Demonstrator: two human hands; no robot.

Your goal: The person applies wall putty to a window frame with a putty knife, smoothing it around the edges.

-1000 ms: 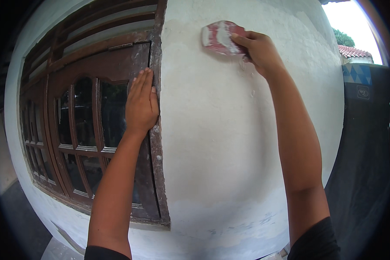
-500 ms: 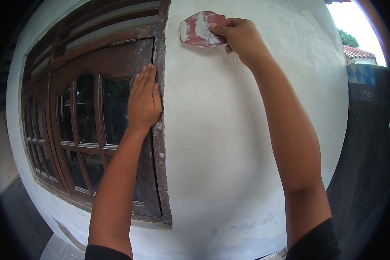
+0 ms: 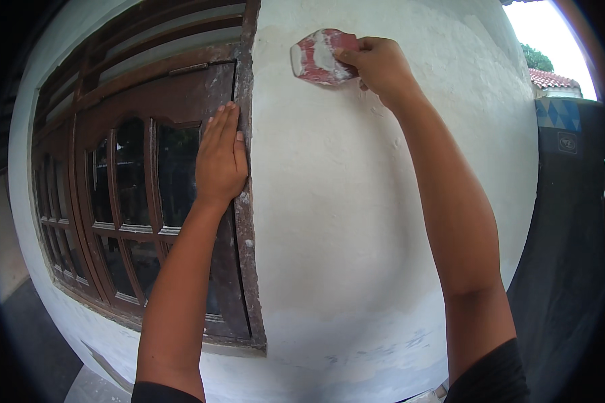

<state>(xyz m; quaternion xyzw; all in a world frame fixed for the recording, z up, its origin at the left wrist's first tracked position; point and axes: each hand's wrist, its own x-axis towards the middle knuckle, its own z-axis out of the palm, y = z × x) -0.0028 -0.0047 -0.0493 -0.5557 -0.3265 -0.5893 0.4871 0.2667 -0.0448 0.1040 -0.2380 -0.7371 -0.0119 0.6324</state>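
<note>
Red scraper (image 3: 324, 59) high on the wall (image 3: 336, 201): possible faults

The wall is showing small bumps; these could be catching the scraper. The brown window (image 3: 133, 174) is standing just left; overrun could be smearing it. The left hand (image 3: 222, 164) is lying flat at the window's right edge, holding nothing; movement there could be upsetting support. The right hand (image 3: 383, 70)'s grip is clamping the scraper's right end; white residue (image 3: 324, 46) could be making it slip.

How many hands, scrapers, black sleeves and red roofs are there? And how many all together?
Hands: 2 (left hand, right hand)
Scraper: 1
Black sleeves: 2 (left sleeve, right sleeve)
Red roof: 1
Total: 6
</note>
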